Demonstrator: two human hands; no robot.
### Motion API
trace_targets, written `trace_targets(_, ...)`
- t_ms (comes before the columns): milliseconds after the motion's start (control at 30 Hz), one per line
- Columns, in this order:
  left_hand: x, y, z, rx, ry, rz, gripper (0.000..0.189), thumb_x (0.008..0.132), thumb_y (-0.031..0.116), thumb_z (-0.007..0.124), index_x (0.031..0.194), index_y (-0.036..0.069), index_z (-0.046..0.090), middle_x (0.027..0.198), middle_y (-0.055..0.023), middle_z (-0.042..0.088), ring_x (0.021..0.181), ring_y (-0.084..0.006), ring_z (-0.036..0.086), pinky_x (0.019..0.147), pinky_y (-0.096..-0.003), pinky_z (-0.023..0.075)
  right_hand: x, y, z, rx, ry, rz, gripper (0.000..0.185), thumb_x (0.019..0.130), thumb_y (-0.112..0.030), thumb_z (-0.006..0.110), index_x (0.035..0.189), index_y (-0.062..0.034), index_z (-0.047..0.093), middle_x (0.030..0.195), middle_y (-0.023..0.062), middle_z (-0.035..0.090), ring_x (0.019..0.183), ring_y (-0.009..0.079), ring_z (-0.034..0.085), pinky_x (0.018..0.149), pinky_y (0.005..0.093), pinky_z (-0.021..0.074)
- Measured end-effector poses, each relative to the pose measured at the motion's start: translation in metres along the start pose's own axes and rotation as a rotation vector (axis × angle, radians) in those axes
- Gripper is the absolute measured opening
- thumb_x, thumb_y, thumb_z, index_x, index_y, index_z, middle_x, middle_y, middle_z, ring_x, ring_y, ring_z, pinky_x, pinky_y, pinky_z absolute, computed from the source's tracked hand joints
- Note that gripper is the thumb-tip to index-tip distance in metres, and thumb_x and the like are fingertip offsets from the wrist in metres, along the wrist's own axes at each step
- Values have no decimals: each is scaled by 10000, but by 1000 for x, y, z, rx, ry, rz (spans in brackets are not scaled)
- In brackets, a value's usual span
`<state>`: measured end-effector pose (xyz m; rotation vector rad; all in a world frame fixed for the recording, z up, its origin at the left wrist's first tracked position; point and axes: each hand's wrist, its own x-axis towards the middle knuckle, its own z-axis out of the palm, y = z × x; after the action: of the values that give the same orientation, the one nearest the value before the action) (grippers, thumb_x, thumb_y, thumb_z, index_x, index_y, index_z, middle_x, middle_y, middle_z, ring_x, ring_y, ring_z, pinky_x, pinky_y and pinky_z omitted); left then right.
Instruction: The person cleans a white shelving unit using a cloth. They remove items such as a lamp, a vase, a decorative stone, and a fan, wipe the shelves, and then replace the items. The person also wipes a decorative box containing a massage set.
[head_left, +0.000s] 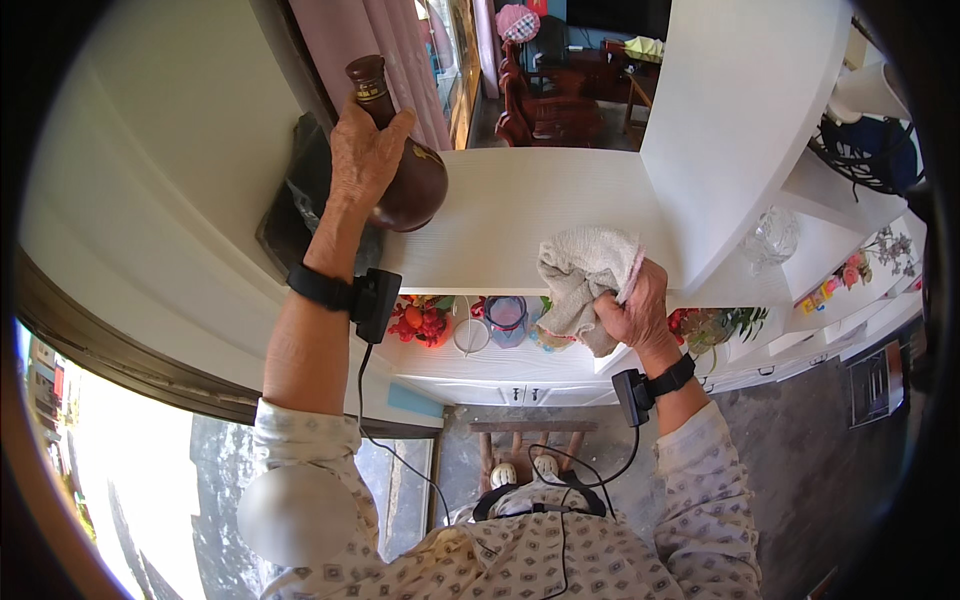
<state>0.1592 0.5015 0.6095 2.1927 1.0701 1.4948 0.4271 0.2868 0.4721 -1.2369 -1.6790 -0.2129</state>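
My left hand (367, 154) grips the neck and shoulder of a dark brown gourd-shaped bottle (417, 187), at the left end of a white wooden shelf (510, 202). Whether the bottle's base touches the shelf I cannot tell. Bunched in my right hand (637, 311) is a pale cloth (581, 277), over the front edge of the same shelf. Part of the cloth hangs below that edge. Beside the bottle, partly behind my left forearm, stands a dark stone-like slab (289, 214).
A lower shelf holds red artificial fruit (424, 321), a blue glass jar (506, 319) and a plant (709, 330). A white upright panel (731, 112) bounds the shelf at right, with a cut-glass vessel (772, 236) beyond it. My feet are on a wooden stool (517, 446).
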Motion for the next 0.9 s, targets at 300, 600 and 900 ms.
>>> trace_targets(300,-3,-11,10,8,-31,2,446,862,251,726,1161,-36,561,822,-139,671,758,-260,657,750,-389,538,2,-2,0,14,29,-26,397,652,-79,591,1024,20,687,902,186,714,797,399,685,751,448,572)
trace_targets(600,-5,-30,3,-105,0,5,436,861,275,726,1127,-35,574,877,-152,674,778,-274,651,765,-407,536,0,0,1,-2,40,-33,424,646,-77,599,1050,14,690,919,179,715,802,403,681,748,451,567)
trace_targets(900,-7,-40,18,25,110,-38,453,884,255,702,1183,-44,542,909,-210,681,823,-345,677,790,-435,540,1,-2,1,39,25,-9,435,665,-87,602,1082,-9,697,945,174,726,827,394,693,760,438,577)
